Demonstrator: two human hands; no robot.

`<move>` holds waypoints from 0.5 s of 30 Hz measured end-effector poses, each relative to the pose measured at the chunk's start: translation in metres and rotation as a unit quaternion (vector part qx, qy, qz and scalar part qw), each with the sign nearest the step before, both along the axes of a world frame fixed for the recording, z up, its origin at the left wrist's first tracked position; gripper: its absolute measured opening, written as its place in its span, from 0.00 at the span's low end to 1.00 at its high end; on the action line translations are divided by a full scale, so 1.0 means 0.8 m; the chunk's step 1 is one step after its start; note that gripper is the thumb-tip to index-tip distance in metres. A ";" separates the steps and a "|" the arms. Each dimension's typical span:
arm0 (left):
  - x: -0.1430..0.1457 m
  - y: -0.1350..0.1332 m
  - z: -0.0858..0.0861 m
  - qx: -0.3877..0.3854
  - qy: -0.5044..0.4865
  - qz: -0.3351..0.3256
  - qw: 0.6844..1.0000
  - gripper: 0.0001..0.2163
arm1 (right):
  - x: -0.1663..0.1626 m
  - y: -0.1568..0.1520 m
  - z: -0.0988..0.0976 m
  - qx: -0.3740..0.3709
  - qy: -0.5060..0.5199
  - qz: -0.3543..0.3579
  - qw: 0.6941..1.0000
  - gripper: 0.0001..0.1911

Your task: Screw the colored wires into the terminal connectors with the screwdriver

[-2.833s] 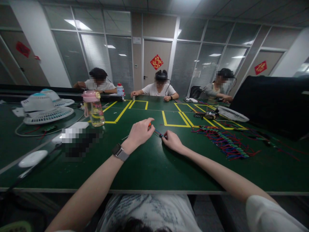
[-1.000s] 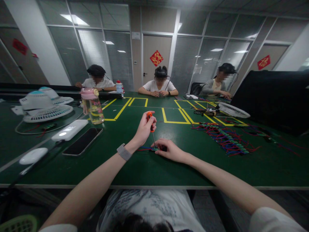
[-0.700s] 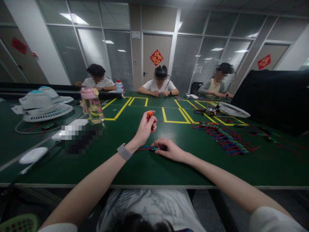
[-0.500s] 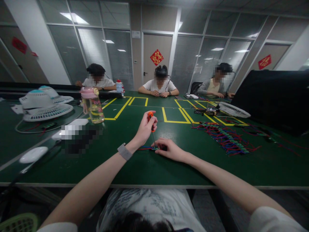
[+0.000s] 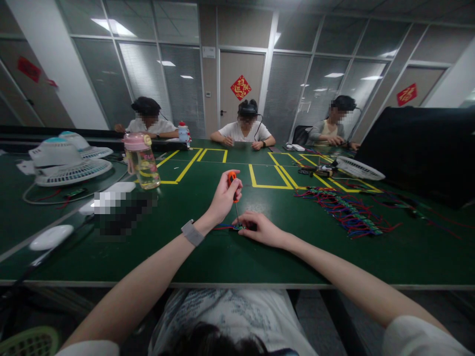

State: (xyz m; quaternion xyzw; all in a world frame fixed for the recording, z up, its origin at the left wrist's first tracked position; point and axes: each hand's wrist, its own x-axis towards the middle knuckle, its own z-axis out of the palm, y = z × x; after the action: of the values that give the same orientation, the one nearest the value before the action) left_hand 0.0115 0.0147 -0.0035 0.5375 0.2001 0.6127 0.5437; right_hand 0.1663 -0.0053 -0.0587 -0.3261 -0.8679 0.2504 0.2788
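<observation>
- While the left forearm crosses the near edge of the green table (image 5: 237, 267), a grey wristwatch (image 5: 192, 233) sits on that wrist, just left of the small circuit board (image 5: 237, 228) and nearer the person.
- The circuit board lies flat on the table, with red and blue wires running off its left end.
- The right hand (image 5: 261, 229) covers the board's right end, fingers curled down on it and pinning it to the table.
- The left hand (image 5: 222, 198) is closed around the orange handle of a screwdriver (image 5: 233, 184), thumb and fingers wrapped tight. The tool stands almost upright directly above the board, its thin shaft reaching down to the board's top face.
- A white oval device (image 5: 51, 237) lies well to the left of the board.
- A heap of wired boards (image 5: 347, 211), red and blue, lies to the right of the circuit board and a little beyond it.
- A clear water bottle (image 5: 142, 161) with a pink lid stands beyond the board to the left; white fans (image 5: 69, 165) lie further left.
- Yellow tape lines (image 5: 267, 187) mark the table beyond the board.
- Three people (image 5: 243, 132) sit at the far side, straight beyond the board, hands on the table.
</observation>
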 end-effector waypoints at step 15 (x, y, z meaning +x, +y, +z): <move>0.001 0.002 -0.003 0.023 0.005 0.001 1.000 0.11 | 0.000 0.002 -0.002 0.005 -0.005 0.001 1.000 0.12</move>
State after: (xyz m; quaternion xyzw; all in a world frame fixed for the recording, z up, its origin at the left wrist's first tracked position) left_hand 0.0126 0.0160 -0.0058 0.5524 0.1891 0.6152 0.5297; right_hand 0.1662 -0.0040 -0.0605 -0.3253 -0.8706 0.2448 0.2763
